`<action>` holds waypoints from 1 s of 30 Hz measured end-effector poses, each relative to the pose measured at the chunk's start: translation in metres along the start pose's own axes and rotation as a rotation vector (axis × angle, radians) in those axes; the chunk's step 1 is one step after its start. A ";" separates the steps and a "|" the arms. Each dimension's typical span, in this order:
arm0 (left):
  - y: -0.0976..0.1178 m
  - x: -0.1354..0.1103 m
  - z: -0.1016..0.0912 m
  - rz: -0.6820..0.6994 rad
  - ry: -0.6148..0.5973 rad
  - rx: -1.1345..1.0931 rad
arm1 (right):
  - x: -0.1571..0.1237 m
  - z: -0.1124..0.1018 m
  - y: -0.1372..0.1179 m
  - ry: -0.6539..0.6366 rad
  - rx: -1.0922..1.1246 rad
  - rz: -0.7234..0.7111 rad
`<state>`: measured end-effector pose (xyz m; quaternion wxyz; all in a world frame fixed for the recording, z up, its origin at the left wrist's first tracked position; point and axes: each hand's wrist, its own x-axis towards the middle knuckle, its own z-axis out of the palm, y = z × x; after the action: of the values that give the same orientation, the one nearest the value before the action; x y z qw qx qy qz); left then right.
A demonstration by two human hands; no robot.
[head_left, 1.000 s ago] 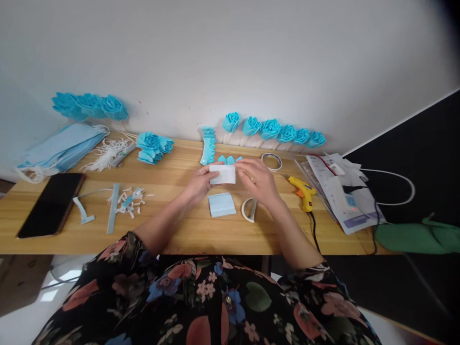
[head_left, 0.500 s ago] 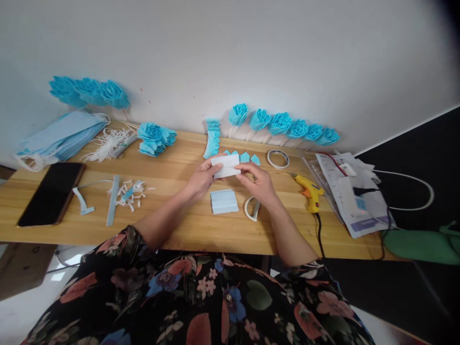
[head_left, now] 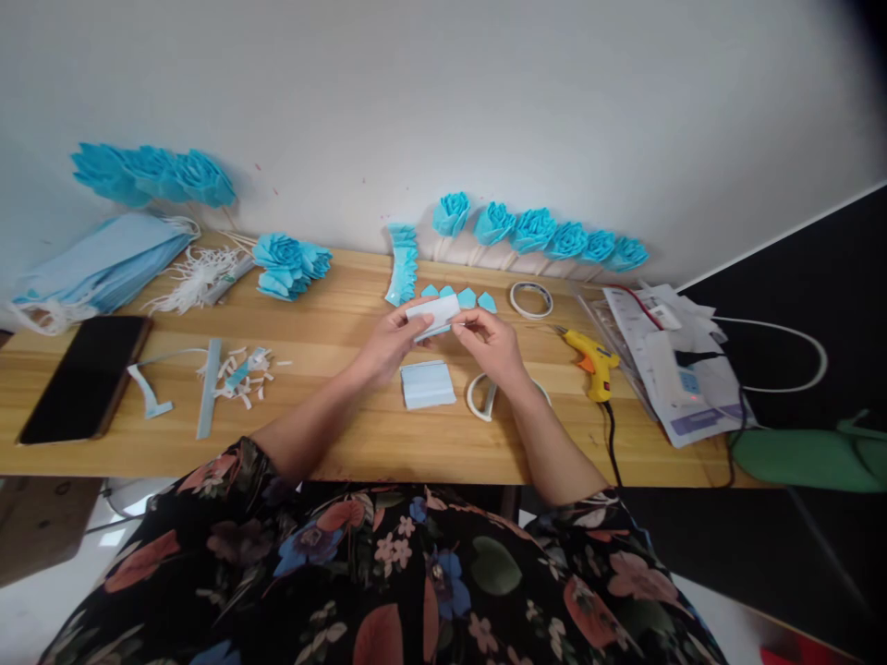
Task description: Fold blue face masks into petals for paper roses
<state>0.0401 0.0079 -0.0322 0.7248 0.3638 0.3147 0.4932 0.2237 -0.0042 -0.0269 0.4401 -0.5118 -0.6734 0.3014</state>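
Observation:
A small folded piece of pale blue-white mask fabric [head_left: 438, 312] is held above the table between both hands. My left hand [head_left: 392, 340] grips its left end, thumb on top. At its right end, my right hand [head_left: 489, 344] pinches the edge with thumb and fingers. Below the hands lies a stack of light blue fabric rectangles [head_left: 428, 385]. A white-handled tool [head_left: 480, 397], partly hidden under my right wrist, rests beside the stack. Just beyond the fingers sits a row of blue cut petals [head_left: 467, 298], with a strip of overlapping petals [head_left: 403, 263] to their left.
Blue fabric flowers on sticks [head_left: 535, 231] lean against the wall. A yellow glue gun [head_left: 590, 362], a tape roll [head_left: 531, 300] and papers [head_left: 669, 369] lie right. Left are face masks [head_left: 103, 259], a phone [head_left: 84, 379], white ear loops [head_left: 194, 277] and scraps [head_left: 246, 374].
The folded fabric has tilted in my hands, and a blue lower layer now shows along its bottom edge. My right fingers have shifted at its right end. The whole view has moved slightly.

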 end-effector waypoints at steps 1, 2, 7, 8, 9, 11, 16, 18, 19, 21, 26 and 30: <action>-0.001 0.000 0.000 0.013 -0.003 0.020 | 0.000 0.000 0.001 0.001 -0.002 -0.007; -0.002 0.000 0.000 0.024 -0.004 0.045 | 0.000 0.000 0.002 0.003 -0.003 -0.013; -0.004 -0.001 0.001 0.036 -0.013 0.146 | -0.001 0.002 0.008 0.031 0.012 0.016; -0.004 -0.002 0.001 0.037 -0.010 0.156 | -0.001 0.003 0.008 0.030 0.023 0.024; -0.004 -0.002 0.001 0.040 -0.003 0.168 | -0.001 0.003 0.008 0.025 0.038 0.031; -0.004 -0.002 0.000 0.057 0.015 0.204 | 0.000 0.004 0.007 -0.003 0.081 0.044; -0.004 0.000 -0.005 0.143 0.001 0.345 | 0.001 0.003 0.007 -0.138 0.246 0.121; -0.004 0.001 -0.006 0.179 -0.040 0.416 | 0.000 0.003 0.009 -0.188 0.300 0.150; -0.005 0.001 -0.007 0.199 -0.061 0.453 | 0.000 0.004 0.010 -0.209 0.307 0.158; -0.006 0.001 -0.008 0.235 -0.094 0.508 | 0.000 0.004 0.012 -0.238 0.271 0.158; -0.007 0.003 -0.009 0.247 -0.104 0.405 | -0.002 0.003 0.008 -0.256 0.161 0.118; -0.006 0.003 -0.006 0.202 -0.055 0.272 | -0.002 0.002 0.008 -0.184 0.126 0.095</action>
<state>0.0392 0.0109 -0.0405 0.6239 0.5017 0.3204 0.5064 0.2251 -0.0037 -0.0351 0.3932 -0.4845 -0.6658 0.4091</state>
